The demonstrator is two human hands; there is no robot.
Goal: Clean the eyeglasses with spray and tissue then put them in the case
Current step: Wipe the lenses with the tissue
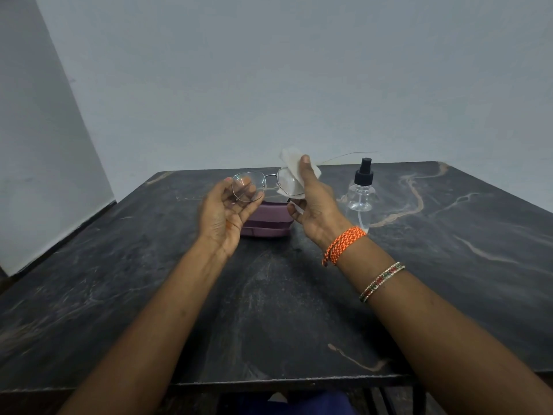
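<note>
Behind raised eyeglasses (263,187), purple case (266,223) lies closed; bottle (361,196) clear.

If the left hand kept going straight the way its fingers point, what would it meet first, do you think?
Probably the glasses: the left hand already has its fingertips at the left lens. Past that sits the purple case on the table, though depth is hard to judge here.

You sit at a dark, near-black stone-look desk (149,295) with pale tan veins winding across its right side and a chipped front edge. Behind it you face a plain, pale grey-white painted wall (284,70), evenly and softly lit. To your left a second, similar wall (36,145) meets it at a corner, with a dark strip along its base.
</note>
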